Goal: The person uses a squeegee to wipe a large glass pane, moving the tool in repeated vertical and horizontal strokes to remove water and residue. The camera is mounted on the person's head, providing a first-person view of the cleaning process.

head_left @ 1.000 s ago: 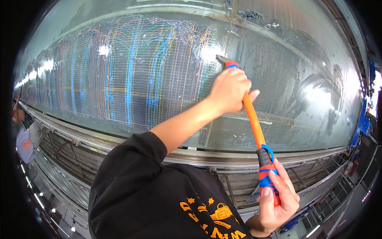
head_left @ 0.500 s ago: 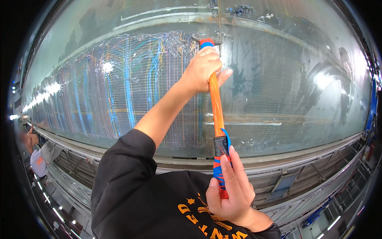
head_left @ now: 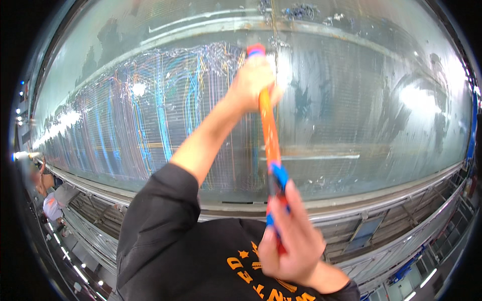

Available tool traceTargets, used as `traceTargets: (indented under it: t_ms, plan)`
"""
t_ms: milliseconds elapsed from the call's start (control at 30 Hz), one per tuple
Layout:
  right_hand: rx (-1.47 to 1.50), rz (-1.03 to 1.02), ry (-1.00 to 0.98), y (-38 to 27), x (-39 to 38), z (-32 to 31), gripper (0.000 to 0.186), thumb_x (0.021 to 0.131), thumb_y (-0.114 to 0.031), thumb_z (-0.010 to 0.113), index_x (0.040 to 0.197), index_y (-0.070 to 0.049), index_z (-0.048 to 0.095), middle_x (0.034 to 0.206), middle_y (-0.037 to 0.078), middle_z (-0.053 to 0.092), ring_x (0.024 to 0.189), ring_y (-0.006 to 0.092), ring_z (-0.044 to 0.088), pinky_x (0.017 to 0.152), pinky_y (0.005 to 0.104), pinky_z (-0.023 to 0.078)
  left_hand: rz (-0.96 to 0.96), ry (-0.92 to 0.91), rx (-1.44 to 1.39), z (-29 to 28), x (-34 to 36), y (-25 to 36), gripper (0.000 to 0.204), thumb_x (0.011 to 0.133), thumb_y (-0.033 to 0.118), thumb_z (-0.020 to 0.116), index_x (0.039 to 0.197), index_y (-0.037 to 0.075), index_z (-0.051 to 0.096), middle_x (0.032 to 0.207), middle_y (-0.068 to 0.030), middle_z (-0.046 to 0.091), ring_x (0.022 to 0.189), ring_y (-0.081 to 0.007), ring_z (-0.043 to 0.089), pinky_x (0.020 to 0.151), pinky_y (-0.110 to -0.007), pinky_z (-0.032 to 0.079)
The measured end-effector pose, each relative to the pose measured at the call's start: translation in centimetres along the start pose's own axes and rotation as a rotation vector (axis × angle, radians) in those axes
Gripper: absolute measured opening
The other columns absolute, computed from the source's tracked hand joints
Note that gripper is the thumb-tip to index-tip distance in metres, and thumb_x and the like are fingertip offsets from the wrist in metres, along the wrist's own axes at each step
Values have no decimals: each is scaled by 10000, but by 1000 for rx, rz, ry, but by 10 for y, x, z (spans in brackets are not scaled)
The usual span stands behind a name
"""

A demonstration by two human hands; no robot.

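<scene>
A long-handled scraper (head_left: 269, 133) with an orange shaft lies across the wet panel surface. My left hand (head_left: 253, 83) is closed around its upper shaft, just below the red and blue wrapped head end, and is smeared by motion. At the lower end, my right hand (head_left: 296, 238) holds the grip, wrapped in black, red and blue tape, its thumb and fingers along the sides. The blade is blurred and mostly hidden. Left of the scraper the panel (head_left: 175, 120) carries blue, yellow and purple streaks; to its right the surface looks grey and smeared.
Dark scraped-off residue (head_left: 301, 11) sits on the panel's far part, near a vertical seam. A metal rail (head_left: 331, 213) runs along the near edge, with framework below it. Another person (head_left: 52, 205) stands at the far left beside the rail.
The scraper's head and my left hand have shifted slightly left and away from me. The handle has changed its tilt a little, and both hands are now blurred.
</scene>
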State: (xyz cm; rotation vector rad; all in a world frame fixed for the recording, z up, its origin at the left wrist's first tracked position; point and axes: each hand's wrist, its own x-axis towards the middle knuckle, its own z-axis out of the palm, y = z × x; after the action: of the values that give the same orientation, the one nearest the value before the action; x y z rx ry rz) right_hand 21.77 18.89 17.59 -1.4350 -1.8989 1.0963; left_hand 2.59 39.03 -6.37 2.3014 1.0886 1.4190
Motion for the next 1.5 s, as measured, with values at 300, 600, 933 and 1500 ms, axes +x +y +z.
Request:
traceTargets:
  t_ms: [300, 600, 933, 1500]
  plan:
    - [-9, 37, 0, -2, 10, -10, 423, 852, -7, 662, 1245, 142, 713, 1364, 394, 655, 1054, 359, 798, 851, 362, 637, 66, -1, 23, 12, 3, -5, 320, 670, 144, 818, 613, 126, 504, 639, -79, 541, 666, -327, 583, 644, -441, 485]
    - [24, -22, 69, 6, 4, -14, 364, 821, 29, 696, 1165, 135, 751, 1357, 422, 640, 926, 372, 815, 726, 345, 644, 56, -2, 40, 13, 11, -2, 256, 697, 82, 776, 641, 120, 529, 662, -84, 525, 681, -329, 571, 681, -459, 476]
    - [104, 20, 109, 8, 25, -19, 400, 832, 53, 644, 1215, 125, 732, 1334, 373, 685, 1025, 377, 802, 895, 360, 621, 66, 18, 118, 10, 8, -9, 341, 713, 191, 824, 605, 130, 506, 639, -84, 533, 690, -341, 588, 710, -474, 488]
    - [-19, -21, 19, 20, -26, -11, 378, 830, -38, 693, 1180, 88, 762, 1367, 387, 659, 897, 334, 815, 722, 323, 639, -72, -29, -26, 9, -12, 32, 311, 728, 152, 795, 589, 103, 521, 622, -88, 523, 671, -320, 576, 723, -449, 490]
